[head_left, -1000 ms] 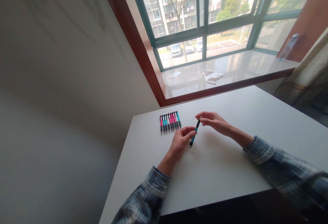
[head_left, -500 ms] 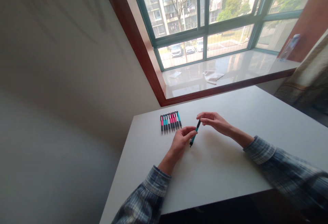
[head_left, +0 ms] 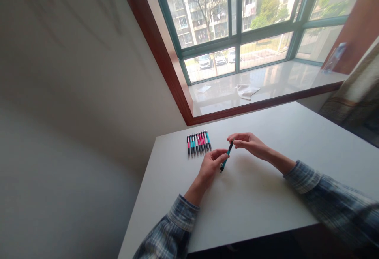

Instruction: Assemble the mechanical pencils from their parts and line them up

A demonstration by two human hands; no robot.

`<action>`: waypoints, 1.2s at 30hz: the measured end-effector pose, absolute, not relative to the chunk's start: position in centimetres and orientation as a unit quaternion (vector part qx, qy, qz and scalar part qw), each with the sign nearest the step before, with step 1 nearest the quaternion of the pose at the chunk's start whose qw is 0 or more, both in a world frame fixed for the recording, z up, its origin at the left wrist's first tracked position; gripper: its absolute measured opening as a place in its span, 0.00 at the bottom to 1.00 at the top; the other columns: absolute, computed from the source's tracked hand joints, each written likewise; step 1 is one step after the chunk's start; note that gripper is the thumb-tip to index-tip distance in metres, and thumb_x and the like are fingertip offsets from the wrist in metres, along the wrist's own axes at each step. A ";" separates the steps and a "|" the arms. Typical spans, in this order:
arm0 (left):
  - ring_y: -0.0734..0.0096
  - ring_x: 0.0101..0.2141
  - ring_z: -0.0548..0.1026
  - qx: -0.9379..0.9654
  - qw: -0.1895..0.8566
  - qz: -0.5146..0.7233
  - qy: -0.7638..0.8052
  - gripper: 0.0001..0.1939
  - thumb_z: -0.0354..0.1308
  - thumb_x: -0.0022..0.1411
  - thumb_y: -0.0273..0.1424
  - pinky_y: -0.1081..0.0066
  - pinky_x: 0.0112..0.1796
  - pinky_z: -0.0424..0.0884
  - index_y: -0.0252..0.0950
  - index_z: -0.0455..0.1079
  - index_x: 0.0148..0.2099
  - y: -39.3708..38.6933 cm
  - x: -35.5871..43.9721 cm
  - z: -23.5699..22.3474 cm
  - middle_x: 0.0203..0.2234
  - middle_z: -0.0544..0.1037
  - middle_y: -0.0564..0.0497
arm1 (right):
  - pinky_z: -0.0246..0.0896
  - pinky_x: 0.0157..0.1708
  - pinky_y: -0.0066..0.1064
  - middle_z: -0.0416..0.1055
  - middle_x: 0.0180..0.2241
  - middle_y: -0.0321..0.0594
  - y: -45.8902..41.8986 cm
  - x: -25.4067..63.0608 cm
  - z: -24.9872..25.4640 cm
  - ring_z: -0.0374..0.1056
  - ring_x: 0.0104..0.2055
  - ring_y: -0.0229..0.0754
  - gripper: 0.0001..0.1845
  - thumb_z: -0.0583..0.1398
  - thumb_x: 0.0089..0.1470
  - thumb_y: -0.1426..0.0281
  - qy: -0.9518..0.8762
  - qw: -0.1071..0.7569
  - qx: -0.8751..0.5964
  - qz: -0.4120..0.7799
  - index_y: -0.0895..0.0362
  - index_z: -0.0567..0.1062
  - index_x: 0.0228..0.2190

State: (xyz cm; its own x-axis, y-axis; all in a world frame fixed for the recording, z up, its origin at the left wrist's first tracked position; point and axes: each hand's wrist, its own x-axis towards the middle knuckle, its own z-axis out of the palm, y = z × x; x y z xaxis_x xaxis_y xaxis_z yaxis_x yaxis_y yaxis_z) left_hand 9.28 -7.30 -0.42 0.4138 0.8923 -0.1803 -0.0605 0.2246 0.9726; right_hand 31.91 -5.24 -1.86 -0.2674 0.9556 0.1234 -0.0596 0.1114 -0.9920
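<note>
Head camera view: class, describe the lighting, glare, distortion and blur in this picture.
In the head view, daylight through the bay window washes out the buildings outside; glare lies on the white sill; wide-angle distortion slants the white table's edges; the right sleeve at the frame's edge looks blurred, while the teal pen stays fairly sharp.

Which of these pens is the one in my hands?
The teal and black pen, held between the left hand and the right hand; the other pens lie side by side on the white table.
</note>
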 end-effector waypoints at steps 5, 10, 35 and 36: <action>0.65 0.35 0.74 0.512 0.667 0.355 0.408 0.19 0.73 0.53 0.40 0.67 0.40 0.68 0.35 0.82 0.44 -7.3 9.3 -0.3 0.36 0.82 0.46 | 0.65 0.43 0.39 0.76 0.47 0.44 -5.4 31.9 -1.5 0.71 0.45 0.48 0.19 0.69 0.54 0.54 -0.598 0.468 -0.379 0.530 0.53 0.81 0.42; 0.67 0.33 0.74 0.513 0.665 0.350 0.416 0.19 0.73 0.53 0.40 0.68 0.37 0.67 0.35 0.82 0.45 -7.3 9.3 -0.3 0.35 0.82 0.47 | 0.64 0.41 0.37 0.76 0.40 0.42 -5.5 31.8 -1.2 0.69 0.40 0.46 0.17 0.68 0.55 0.53 -0.607 0.471 -0.386 0.511 0.54 0.80 0.35; 0.66 0.34 0.74 0.520 0.659 0.352 0.414 0.19 0.73 0.53 0.41 0.68 0.37 0.66 0.35 0.83 0.44 -7.4 9.3 -0.2 0.34 0.82 0.46 | 0.65 0.45 0.39 0.76 0.38 0.42 -5.4 32.0 -1.4 0.70 0.42 0.48 0.17 0.69 0.53 0.53 -0.621 0.463 -0.375 0.509 0.54 0.80 0.33; 0.66 0.34 0.74 0.520 0.660 0.352 0.413 0.19 0.73 0.53 0.41 0.68 0.37 0.66 0.35 0.83 0.44 -7.4 9.2 -0.2 0.35 0.82 0.46 | 0.66 0.45 0.39 0.76 0.39 0.42 -5.4 32.0 -1.4 0.70 0.43 0.48 0.17 0.70 0.53 0.53 -0.619 0.462 -0.378 0.510 0.54 0.80 0.34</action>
State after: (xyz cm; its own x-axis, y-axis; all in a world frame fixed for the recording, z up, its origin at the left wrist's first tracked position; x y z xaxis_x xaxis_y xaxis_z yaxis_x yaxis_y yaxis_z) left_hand 9.25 -7.36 -0.19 0.4120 0.8935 -0.1786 -0.0343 0.2110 0.9769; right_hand 32.01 -5.41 -1.36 -0.2865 0.9397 0.1865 -0.0022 0.1940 -0.9810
